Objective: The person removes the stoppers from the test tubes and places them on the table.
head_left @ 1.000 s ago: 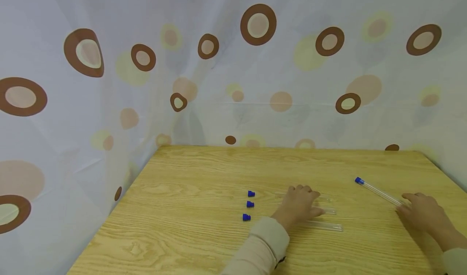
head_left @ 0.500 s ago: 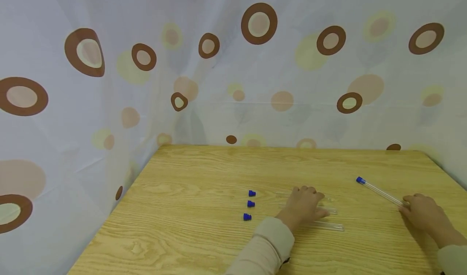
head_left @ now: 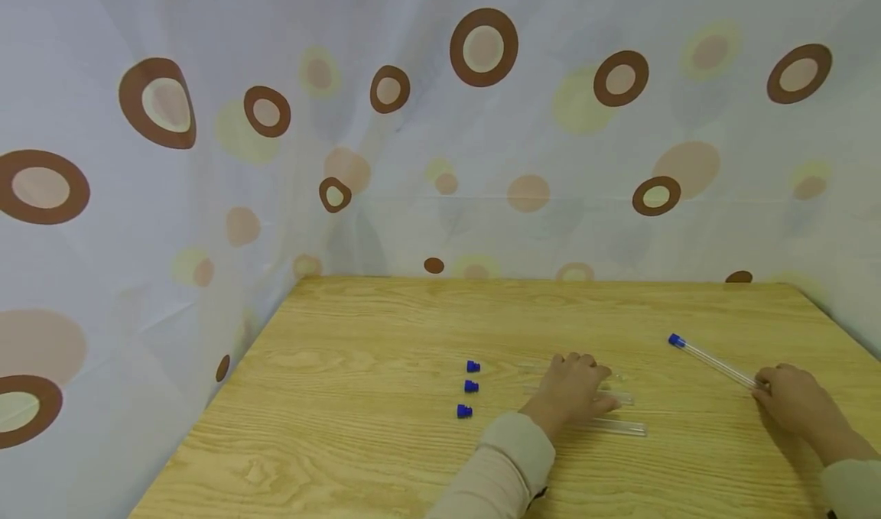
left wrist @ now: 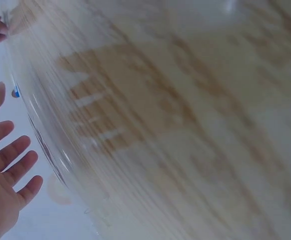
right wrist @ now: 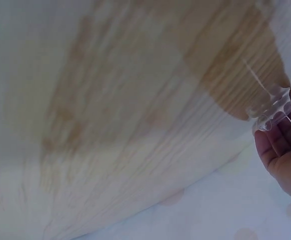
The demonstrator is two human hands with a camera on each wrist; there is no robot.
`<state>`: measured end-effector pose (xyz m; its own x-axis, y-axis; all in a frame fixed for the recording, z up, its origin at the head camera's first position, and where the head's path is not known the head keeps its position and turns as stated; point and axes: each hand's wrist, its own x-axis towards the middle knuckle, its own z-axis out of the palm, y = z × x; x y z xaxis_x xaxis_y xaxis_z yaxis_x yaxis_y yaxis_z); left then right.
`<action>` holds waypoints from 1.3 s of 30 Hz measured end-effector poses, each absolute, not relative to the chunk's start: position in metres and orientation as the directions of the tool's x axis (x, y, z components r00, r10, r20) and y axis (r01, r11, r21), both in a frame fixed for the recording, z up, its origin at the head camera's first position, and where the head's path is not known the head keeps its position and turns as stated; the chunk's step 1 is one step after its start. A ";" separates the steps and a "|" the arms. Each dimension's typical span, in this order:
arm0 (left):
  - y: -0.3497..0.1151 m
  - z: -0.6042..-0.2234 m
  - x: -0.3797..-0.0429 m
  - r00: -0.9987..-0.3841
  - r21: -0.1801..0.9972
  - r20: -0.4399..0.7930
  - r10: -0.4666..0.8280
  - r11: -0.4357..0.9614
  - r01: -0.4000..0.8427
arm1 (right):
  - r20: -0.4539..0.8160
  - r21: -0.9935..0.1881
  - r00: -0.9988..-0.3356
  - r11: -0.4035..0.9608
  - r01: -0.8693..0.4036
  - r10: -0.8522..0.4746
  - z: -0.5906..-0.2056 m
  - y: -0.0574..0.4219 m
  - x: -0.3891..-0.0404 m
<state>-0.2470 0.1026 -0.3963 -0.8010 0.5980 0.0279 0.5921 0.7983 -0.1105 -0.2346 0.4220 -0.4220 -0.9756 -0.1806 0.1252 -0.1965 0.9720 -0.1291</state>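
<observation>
My right hand (head_left: pixel 798 403) pinches the bottom end of a clear test tube (head_left: pixel 719 363) with a blue cap on its far end; the right wrist view shows the tube's rounded end (right wrist: pixel 266 122) between thumb and fingers. The tube lies slanted at the table's right. My left hand (head_left: pixel 570 390) is over several uncapped clear tubes, its fingers (left wrist: pixel 19 169) spread and relaxed in the left wrist view. One tube (head_left: pixel 621 427) shows nearest me and another tube (head_left: pixel 622 397) behind it; the hand partly hides them. Whether it touches them I cannot tell.
Three loose blue caps stand in a column left of the tubes: a far cap (head_left: pixel 473 367), a middle cap (head_left: pixel 471 387) and a near cap (head_left: pixel 465 411). The wooden table (head_left: pixel 330 427) meets a patterned curtain (head_left: pixel 413 144) at its back and left.
My right hand's fingers have closed round the end of the capped tube. My left hand has shifted slightly to the right over the uncapped tubes. The caps lie as before.
</observation>
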 end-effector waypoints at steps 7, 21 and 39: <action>0.107 -0.395 -0.245 -0.774 -0.067 0.045 0.631 0.775 0.628 | 0.133 -0.157 -0.975 0.967 -0.200 -0.180 -0.423 0.423 -0.233; 0.107 -0.402 -0.243 -0.796 -0.030 0.054 0.603 0.798 0.602 | 0.099 -0.204 -0.982 0.963 -0.177 -0.160 -0.419 0.422 -0.223; 0.103 -0.407 -0.246 -0.799 -0.082 0.072 0.597 0.802 0.592 | 0.116 -0.228 -0.980 0.956 -0.185 -0.162 -0.416 0.409 -0.224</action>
